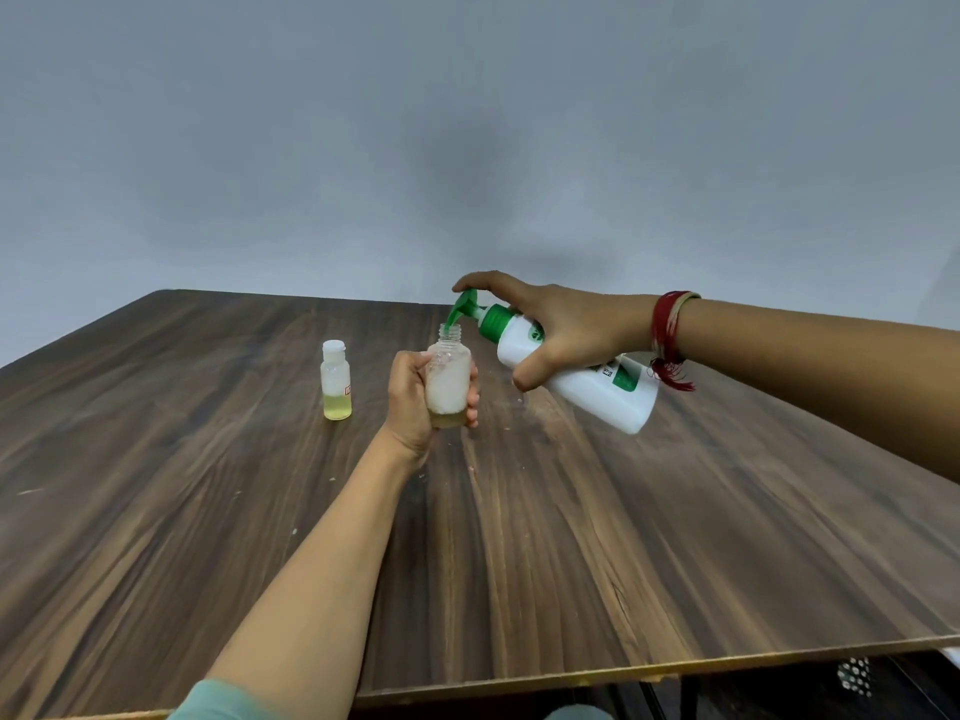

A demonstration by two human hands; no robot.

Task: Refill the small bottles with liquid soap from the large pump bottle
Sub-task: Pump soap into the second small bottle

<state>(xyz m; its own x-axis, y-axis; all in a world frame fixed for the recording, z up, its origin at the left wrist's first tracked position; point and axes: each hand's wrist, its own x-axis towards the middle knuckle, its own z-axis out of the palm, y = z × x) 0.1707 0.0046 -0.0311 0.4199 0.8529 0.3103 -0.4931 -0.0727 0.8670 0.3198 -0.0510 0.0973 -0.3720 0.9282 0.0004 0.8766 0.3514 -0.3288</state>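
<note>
Head view: left hand (415, 402) grips open bottle (448, 379); right hand (561, 327) clasps tilted pump bottle (587, 374), spout (457, 311) at open bottle's mouth.

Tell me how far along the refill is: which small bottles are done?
Done: nothing for certain. The capped small bottle stands on the table with yellow liquid only near its bottom. In hand: the left hand grips the uncapped small bottle, mostly foam over a little liquid, while the right hand tilts the large pump bottle, nozzle at its mouth. Left: finishing this fill and capping it.
</note>
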